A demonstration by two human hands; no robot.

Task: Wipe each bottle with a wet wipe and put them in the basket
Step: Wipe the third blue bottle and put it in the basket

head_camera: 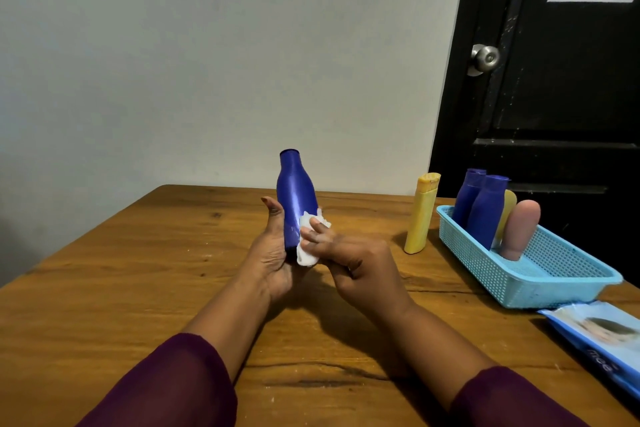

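Observation:
My left hand (272, 253) grips the lower end of a dark blue bottle (296, 191), which points up and away above the middle of the table. My right hand (353, 260) pinches a white wet wipe (308, 250) and presses it against the bottle's lower right side. A yellow bottle (421, 215) stands on the table to the right. Beside it lies a light blue mesh basket (561, 274) holding two blue bottles (485, 211), a yellow one (508, 208) and a pink one (521, 229), all leaning.
A pack of wet wipes (602, 340) lies at the table's right edge, just in front of the basket. The wooden table (138, 288) stands against a white wall, with a black door (554, 80) behind the basket.

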